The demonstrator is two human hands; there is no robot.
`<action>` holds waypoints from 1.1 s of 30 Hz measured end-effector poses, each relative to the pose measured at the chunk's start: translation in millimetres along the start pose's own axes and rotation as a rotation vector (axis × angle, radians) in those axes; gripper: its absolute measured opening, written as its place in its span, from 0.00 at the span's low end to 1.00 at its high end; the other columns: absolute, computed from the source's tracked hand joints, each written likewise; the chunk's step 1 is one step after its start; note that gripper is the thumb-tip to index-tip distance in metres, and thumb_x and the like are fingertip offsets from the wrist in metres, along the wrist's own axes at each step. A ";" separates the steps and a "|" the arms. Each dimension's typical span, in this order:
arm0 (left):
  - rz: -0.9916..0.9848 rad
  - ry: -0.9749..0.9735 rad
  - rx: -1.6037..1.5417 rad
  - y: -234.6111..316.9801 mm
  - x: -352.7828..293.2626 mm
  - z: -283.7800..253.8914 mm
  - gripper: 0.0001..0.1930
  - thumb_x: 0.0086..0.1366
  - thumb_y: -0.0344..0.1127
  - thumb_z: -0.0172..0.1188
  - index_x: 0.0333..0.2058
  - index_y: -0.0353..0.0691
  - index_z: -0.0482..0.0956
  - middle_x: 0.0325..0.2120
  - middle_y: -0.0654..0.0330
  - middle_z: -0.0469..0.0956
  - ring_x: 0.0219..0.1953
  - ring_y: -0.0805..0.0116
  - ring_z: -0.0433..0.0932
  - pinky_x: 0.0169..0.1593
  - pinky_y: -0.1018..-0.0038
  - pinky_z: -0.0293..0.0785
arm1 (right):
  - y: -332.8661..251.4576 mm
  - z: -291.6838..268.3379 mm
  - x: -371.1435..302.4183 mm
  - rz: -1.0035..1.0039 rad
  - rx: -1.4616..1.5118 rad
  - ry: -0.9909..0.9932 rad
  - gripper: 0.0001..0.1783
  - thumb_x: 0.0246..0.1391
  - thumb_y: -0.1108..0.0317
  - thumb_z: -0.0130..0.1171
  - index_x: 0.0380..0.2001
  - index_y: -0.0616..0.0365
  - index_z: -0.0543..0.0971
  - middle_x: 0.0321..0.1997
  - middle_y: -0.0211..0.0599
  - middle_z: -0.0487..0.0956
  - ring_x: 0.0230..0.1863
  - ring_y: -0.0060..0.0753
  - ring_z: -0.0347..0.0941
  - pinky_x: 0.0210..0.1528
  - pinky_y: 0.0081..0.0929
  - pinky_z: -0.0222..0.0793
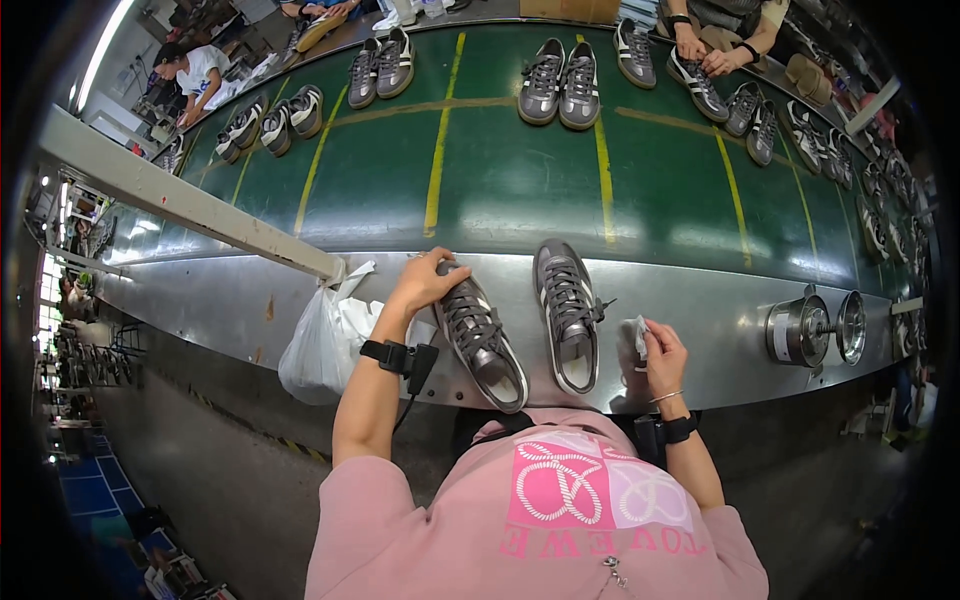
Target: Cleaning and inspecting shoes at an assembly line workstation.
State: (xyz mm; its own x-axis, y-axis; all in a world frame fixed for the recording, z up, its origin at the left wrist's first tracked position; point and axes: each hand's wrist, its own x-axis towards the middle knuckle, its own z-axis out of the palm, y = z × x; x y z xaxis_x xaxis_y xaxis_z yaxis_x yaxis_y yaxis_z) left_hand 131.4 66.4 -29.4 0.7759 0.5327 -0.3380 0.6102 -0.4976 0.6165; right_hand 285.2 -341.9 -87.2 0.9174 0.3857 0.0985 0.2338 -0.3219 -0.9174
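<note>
Two dark grey lace-up sneakers with white stripes stand side by side on the metal ledge before me, toes pointing away. My left hand grips the toe of the left sneaker, thumb and fingers around its front. The right sneaker is untouched, its laces hanging loose to one side. Just right of it, my right hand pinches a small crumpled white cloth above the ledge; whether it is cloth or tissue is hard to tell.
A white plastic bag hangs at the ledge's left, beside a metal post. Round metal tins stand at the right. Beyond lies a green conveyor belt carrying several pairs of sneakers. Across it, a co-worker's hands handle a shoe.
</note>
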 end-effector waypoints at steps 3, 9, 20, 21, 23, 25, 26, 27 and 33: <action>0.052 -0.118 -0.388 25.0 -11.9 -2.2 0.22 0.62 0.49 0.67 0.47 0.40 0.76 0.41 0.56 0.77 0.42 0.66 0.75 0.48 0.72 0.72 | 7.6 -4.0 -1.0 0.026 0.019 -0.004 0.11 0.57 0.79 0.56 0.42 0.65 0.83 0.35 0.34 0.79 0.37 0.25 0.74 0.42 0.20 0.70; 0.228 0.052 -0.598 61.6 -25.1 -3.9 0.19 0.59 0.39 0.71 0.45 0.41 0.74 0.39 0.61 0.76 0.43 0.72 0.73 0.48 0.75 0.70 | -6.6 -5.3 3.4 0.036 -0.012 -0.014 0.11 0.57 0.79 0.57 0.42 0.64 0.83 0.33 0.33 0.78 0.35 0.23 0.73 0.41 0.20 0.69; 0.565 0.504 -0.741 202.1 -9.6 -68.0 0.20 0.57 0.36 0.75 0.44 0.38 0.75 0.33 0.63 0.78 0.32 0.75 0.78 0.37 0.80 0.76 | -19.3 -6.6 8.0 0.037 0.061 0.023 0.11 0.56 0.78 0.58 0.43 0.62 0.84 0.35 0.33 0.80 0.35 0.23 0.75 0.41 0.20 0.70; 0.580 0.554 -0.587 202.8 -4.8 -54.2 0.21 0.57 0.37 0.75 0.44 0.37 0.75 0.33 0.63 0.78 0.32 0.76 0.78 0.37 0.80 0.76 | -27.0 -5.8 7.8 0.038 0.051 0.001 0.12 0.56 0.79 0.58 0.42 0.61 0.84 0.35 0.34 0.80 0.36 0.25 0.75 0.42 0.21 0.71; 0.548 0.550 -0.611 215.5 -1.5 -18.7 0.22 0.56 0.38 0.75 0.44 0.37 0.76 0.35 0.62 0.80 0.33 0.76 0.79 0.37 0.79 0.77 | -39.5 -4.5 8.5 -0.026 0.036 0.012 0.12 0.55 0.79 0.59 0.42 0.61 0.84 0.36 0.35 0.81 0.37 0.26 0.77 0.42 0.22 0.71; 0.564 0.588 -0.555 227.8 1.0 -9.4 0.22 0.53 0.43 0.76 0.42 0.40 0.77 0.34 0.61 0.80 0.32 0.72 0.80 0.37 0.75 0.77 | -49.8 -2.8 10.7 -0.141 0.000 0.024 0.11 0.54 0.80 0.59 0.40 0.60 0.84 0.38 0.39 0.82 0.37 0.33 0.79 0.41 0.26 0.74; 0.576 0.632 -0.495 234.2 0.7 -5.4 0.23 0.51 0.48 0.77 0.40 0.43 0.78 0.34 0.60 0.81 0.30 0.67 0.81 0.37 0.70 0.77 | -56.2 -2.4 12.3 -0.135 -0.006 0.028 0.11 0.54 0.80 0.59 0.40 0.60 0.84 0.38 0.39 0.82 0.37 0.33 0.79 0.41 0.26 0.74; 0.583 0.648 -0.447 241.4 -1.7 -2.2 0.23 0.50 0.49 0.76 0.40 0.45 0.79 0.34 0.60 0.81 0.28 0.66 0.81 0.37 0.69 0.77 | -63.4 -1.2 14.9 -0.217 -0.029 0.032 0.11 0.54 0.80 0.59 0.40 0.60 0.84 0.38 0.40 0.82 0.37 0.35 0.80 0.40 0.27 0.74; 0.523 0.659 -0.371 258.8 -1.9 6.0 0.24 0.48 0.50 0.77 0.40 0.44 0.80 0.32 0.61 0.81 0.28 0.67 0.81 0.35 0.70 0.76 | -93.5 44.7 35.2 -0.545 -0.161 -0.007 0.11 0.50 0.80 0.59 0.37 0.56 0.83 0.32 0.40 0.82 0.30 0.44 0.80 0.31 0.37 0.75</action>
State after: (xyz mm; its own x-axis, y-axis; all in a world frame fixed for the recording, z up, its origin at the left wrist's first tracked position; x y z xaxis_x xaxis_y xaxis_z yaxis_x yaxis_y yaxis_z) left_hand 288.8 -67.5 126.6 0.6207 0.6409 0.4516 0.0283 -0.5939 0.8041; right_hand 281.2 -259.5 -15.2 0.6481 0.5382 0.5387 0.7198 -0.2021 -0.6641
